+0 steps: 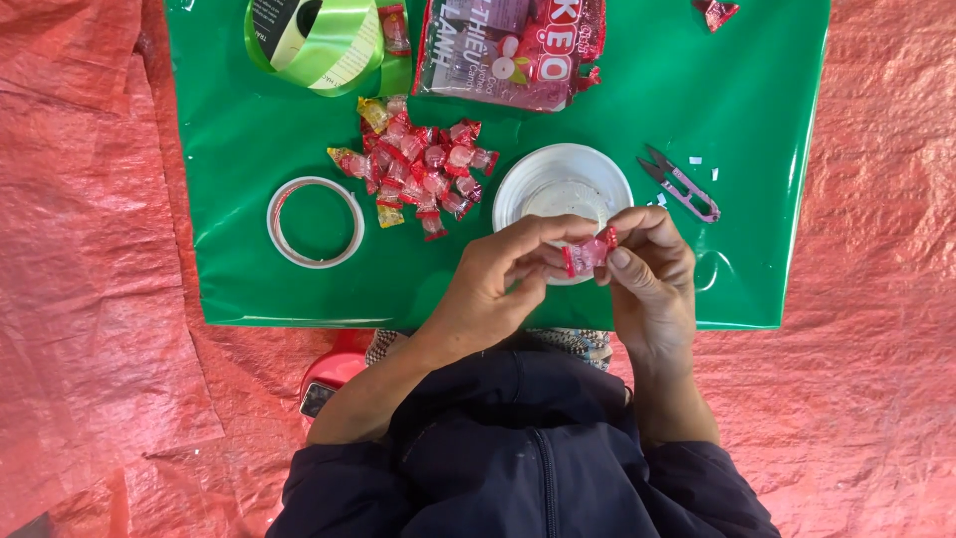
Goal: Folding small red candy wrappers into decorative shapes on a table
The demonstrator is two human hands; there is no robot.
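- The left hand (495, 281) is raised in front of the body, palm turned inward, its fingers curled and its thumb and forefinger pinched together at their tips.
- The right hand (649, 267) faces it, the fingers bent, thumb and forefinger pinched in the same way.
- The fingertips of the two hands nearly meet.
- Both forearms are bare and angle inward from dark sleeves pushed up toward the elbows.

A small wrapped candy (590, 251) in clear red-tinted wrapping with twisted ends is being pinched level between the fingertips of the left hand (498, 284) and the right hand (649, 269), hovering over the near rim of the white cup (563, 184) near the green sheet's (757, 90) front edge.
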